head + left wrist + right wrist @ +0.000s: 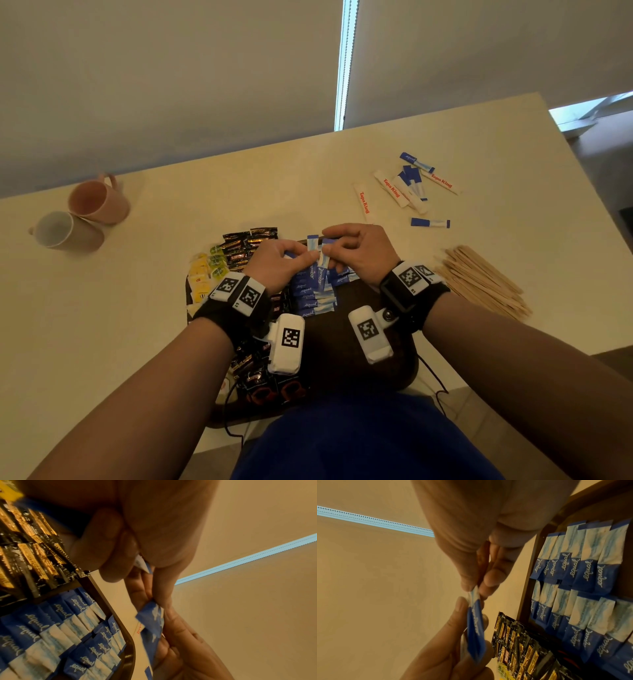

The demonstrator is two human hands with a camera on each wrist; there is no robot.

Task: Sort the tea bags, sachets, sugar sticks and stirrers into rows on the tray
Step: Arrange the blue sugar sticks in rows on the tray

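Rows of blue sachets already fill the tray. Above its far edge, left hand and right hand pinch a few more in their fingers; better to square these before laying them down. Sugar sticks wait far right on the bench.

Seated at a broad, smooth cream-coloured tabletop that runs back to pale off-white roller blinds covering the whole far side. Split by a narrow vertical gap of cold blue daylight with a beaded cord, and opened again at a small bright patch of window past the table's right corner. Lit dimly and warmly, with grey tiled floor below the near table edge on the right.
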